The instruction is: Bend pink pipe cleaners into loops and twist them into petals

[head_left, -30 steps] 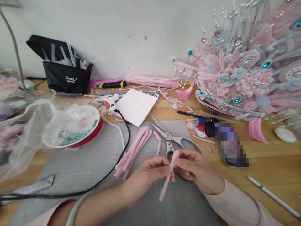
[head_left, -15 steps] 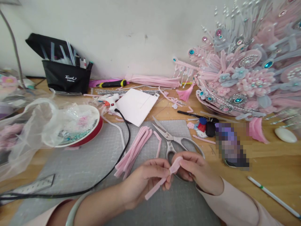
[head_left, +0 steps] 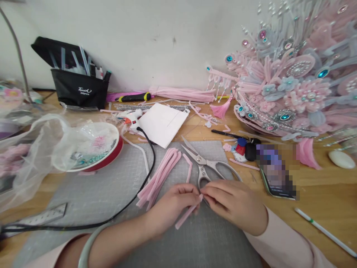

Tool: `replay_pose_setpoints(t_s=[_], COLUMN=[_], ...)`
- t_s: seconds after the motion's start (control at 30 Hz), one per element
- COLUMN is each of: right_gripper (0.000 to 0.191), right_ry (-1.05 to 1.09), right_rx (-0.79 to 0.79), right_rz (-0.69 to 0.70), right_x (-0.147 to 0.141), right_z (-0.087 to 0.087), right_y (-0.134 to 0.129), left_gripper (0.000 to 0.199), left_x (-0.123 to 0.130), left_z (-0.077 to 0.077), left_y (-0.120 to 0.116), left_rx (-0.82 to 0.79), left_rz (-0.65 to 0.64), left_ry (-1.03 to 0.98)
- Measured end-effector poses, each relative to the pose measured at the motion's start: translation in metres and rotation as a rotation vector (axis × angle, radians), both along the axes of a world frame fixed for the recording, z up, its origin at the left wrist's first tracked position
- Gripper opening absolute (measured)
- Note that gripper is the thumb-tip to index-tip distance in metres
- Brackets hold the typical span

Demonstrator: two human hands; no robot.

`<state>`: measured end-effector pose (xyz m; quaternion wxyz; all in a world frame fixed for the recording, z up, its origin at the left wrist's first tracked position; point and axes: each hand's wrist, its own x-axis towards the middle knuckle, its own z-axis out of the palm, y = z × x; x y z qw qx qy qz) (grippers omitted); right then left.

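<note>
Left hand (head_left: 177,203) pinches pink strip (head_left: 186,217) over grey mat (head_left: 111,201), right hand (head_left: 237,203) pinches its far end, contact partly hidden. Looks light, soft, bendable, easily crushed; best pinched gently, near that end.

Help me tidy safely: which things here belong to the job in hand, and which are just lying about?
Seemingly part of the job:
pink strip, at left hand and right hand
bundle of pink strips
scissors
grey mat

Probably just lying about:
phone
white stick with green band
white oval object
</note>
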<state>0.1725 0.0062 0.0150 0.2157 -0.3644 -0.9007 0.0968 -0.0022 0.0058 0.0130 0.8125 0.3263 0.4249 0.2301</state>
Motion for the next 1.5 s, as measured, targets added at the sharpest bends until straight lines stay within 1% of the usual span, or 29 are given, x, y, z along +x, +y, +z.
replay_pose_setpoints(t_s=[0.07, 0.13, 0.2, 0.3, 0.5, 0.63, 0.8, 1.0, 1.2, 1.3, 1.4, 1.43, 1.5], right_gripper=[0.021, 0.022, 0.022, 0.023, 0.027, 0.025, 0.019, 0.021, 0.014, 0.015, 0.017, 0.016, 0.016], right_ry=[-0.055, -0.089, -0.108, -0.103, -0.086, -0.074, -0.073, -0.044, -0.027, -0.04, -0.006, 0.02, 0.085], right_rx=[0.122, 0.189, 0.205, 0.212, 0.205, 0.16, 0.048, 0.016, -0.142, -0.145, -0.158, -0.19, -0.315], right_rz=[0.033, 0.062, 0.074, 0.052, 0.017, 0.02, 0.02, -0.026, -0.013, -0.019, -0.024, -0.036, -0.089], right_x=[0.0, 0.001, 0.001, 0.0, -0.003, -0.001, 0.005, 0.002, 0.007, 0.009, 0.009, 0.008, 0.008], right_z=[0.0, 0.0, -0.001, -0.002, -0.002, 0.0, -0.002, -0.003, 0.001, 0.003, 0.005, 0.006, 0.008], right_y=[0.0, 0.0, 0.0, 0.0, -0.002, 0.0, 0.003, 0.0, 0.006, 0.009, 0.009, 0.009, 0.009], left_gripper=[0.008, 0.009, 0.01, 0.009, 0.008, 0.008, 0.007, 0.005, 0.007, 0.007, 0.005, 0.005, 0.005], left_x=[0.0, 0.0, 0.0, -0.001, -0.003, -0.003, -0.003, -0.002, -0.004, -0.003, -0.002, -0.002, -0.003], left_z=[-0.001, -0.001, -0.002, -0.003, -0.005, -0.006, -0.007, -0.007, -0.008, -0.005, -0.004, -0.003, -0.003], left_y=[0.0, 0.0, 0.001, 0.001, 0.002, 0.002, 0.001, 0.001, 0.0, 0.0, 0.0, 0.001, 0.002], left_rx=[-0.088, -0.146, -0.186, -0.228, -0.258, -0.248, -0.264, -0.284, -0.263, -0.264, -0.264, -0.261, -0.241], left_rz=[0.022, 0.019, 0.01, 0.008, 0.002, -0.013, -0.014, -0.018, -0.009, -0.01, -0.021, -0.019, -0.014], left_ry=[-0.037, -0.043, -0.046, -0.078, -0.125, -0.136, -0.156, -0.164, -0.174, -0.175, -0.172, -0.175, -0.185])
